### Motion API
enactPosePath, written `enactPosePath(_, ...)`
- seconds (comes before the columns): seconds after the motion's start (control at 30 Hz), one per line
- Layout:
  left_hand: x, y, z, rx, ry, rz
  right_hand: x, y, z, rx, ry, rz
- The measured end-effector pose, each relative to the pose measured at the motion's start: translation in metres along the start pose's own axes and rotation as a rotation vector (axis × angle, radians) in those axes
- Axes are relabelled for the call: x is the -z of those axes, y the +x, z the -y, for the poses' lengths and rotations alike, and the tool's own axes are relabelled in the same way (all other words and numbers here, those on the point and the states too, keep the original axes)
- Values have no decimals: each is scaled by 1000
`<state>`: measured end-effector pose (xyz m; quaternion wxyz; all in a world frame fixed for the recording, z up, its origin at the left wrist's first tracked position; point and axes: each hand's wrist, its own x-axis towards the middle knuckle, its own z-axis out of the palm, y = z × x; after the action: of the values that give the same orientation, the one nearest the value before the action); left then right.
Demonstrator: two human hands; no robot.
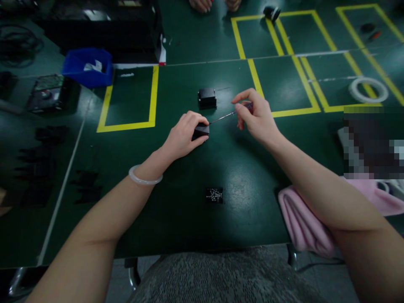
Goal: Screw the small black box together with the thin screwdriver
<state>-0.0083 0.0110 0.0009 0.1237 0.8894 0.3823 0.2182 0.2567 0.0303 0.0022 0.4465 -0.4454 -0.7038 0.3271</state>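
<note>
While our left hand grips a smooth black block at the dial's centre, our right hand pinches a slim screwdriver aimed at its edge from two o'clock; held askew, the thin metal shaft could slip and scratch the block. At six o'clock, a careless knock could scatter loose silvery screws from their small dark holder. A second boxy, ledged block stands at twelve.
</note>
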Motion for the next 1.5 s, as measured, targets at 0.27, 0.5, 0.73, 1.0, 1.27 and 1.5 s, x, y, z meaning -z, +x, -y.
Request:
enactPosePath(0.27, 0, 0, 1, -16, 9, -14, 0, 0, 2, -15, -13, 2)
enactPosePath(0.5, -2, 0, 2, 3, 4, -3, -1, 0, 0, 21, -4, 8)
enactPosePath(0.73, 0, 0, 1, 5, -1, 3, -1, -1, 3, 6, -3, 1)
enactPosePath(1.0, -1, 0, 1, -3, 3, -6, 0, 0, 3, 10, 9, 4)
enactPosePath(1.27, -2, 0, 2, -8, 5, -11, -1, 0, 4, -8, 28, 5)
enactPosePath(1.5, 0, 0, 0, -10, -1, -6, 1, 0, -1, 4, 13, 13)
